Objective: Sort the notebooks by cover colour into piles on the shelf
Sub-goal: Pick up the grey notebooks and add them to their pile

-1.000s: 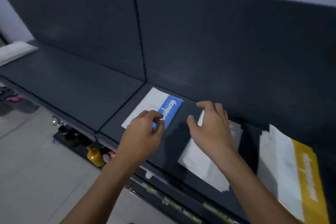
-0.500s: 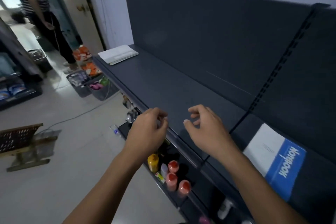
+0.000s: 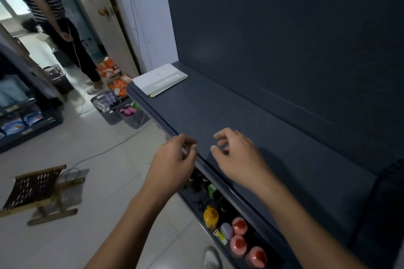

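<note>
Shelf (image 3: pixel 240 111) with notebooks (image 3: pixel 160 78) at far end, left hand (image 3: pixel 175 158) and right hand (image 3: pixel 239 156) loosely curled, empty

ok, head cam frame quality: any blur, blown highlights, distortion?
Head view: doorway blown out, shelf dim but readable; wide angle slants the door frame; left hand and right hand fairly sharp, soft shadow right of the right hand.

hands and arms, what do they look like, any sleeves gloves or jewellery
The left hand and right hand are bare: no gloves, rings, watch or wristband show. Nothing covers either arm as far as the frame's lower edge, so no sleeve is in view.
</note>
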A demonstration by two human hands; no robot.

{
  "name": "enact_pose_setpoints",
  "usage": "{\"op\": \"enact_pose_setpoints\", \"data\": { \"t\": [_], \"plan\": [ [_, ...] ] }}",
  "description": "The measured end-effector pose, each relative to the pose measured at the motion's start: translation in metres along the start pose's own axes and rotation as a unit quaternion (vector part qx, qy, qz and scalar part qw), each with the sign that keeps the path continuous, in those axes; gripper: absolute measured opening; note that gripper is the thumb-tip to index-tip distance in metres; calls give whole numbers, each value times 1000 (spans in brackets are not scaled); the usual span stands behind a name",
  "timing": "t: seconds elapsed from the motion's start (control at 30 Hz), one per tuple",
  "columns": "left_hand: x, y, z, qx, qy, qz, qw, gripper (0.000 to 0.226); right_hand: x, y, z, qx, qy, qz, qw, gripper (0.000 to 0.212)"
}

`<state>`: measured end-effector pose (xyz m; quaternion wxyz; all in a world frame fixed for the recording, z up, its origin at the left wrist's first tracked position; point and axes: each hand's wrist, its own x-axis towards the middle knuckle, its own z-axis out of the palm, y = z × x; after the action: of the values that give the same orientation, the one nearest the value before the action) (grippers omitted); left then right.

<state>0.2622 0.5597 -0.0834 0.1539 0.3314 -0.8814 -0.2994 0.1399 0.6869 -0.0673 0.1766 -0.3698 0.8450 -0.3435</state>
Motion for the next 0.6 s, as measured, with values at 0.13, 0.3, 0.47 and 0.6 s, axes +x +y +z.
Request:
{"op": "enact_pose_setpoints", "data": {
  "t": [0.13, 0.3, 0.47, 0.6],
  "plan": [
    [49, -37, -25, 10, -2, -13, 1000, 20, 61, -25, 24, 13, -6, 5, 1000, 28],
    [87, -87, -61, -19, 19, -46, 999, 15, 123, -64, 58, 11, -18, -1, 1000, 25],
    [129, -147, -91, -30, 18, -68, 997, 15, 178, -104, 100, 18, -13, 7, 1000, 19],
    [170, -189, -119, -33, -6, -45, 998, 15, 214, -129, 130, 24, 4, 40, 999, 19]
  ]
}}
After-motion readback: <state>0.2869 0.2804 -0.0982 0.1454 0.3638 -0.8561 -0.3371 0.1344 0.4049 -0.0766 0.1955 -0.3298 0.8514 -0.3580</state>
